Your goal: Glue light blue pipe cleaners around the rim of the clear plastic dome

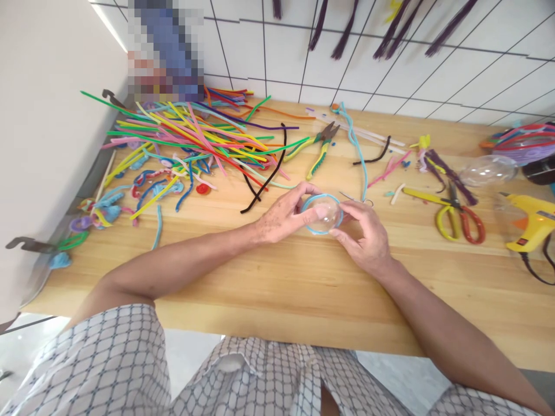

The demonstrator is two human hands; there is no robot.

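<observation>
A small clear plastic dome with a light blue pipe cleaner round its rim is held above the wooden table. My left hand grips it from the left, thumb laid across the clear surface and fingers behind the rim. At the right side of the rim, my right hand pinches the blue edge between thumb and fingers. Just behind the hands lies a thin metal tool with a loop, partly hidden. Green and yellow pliers rest farther back.
Colourful pipe cleaners are heaped at the back left. Scissors, a yellow glue gun and another clear plastic piece lie on the right. A long light blue pipe cleaner stretches behind the hands. The tiled wall bounds the table.
</observation>
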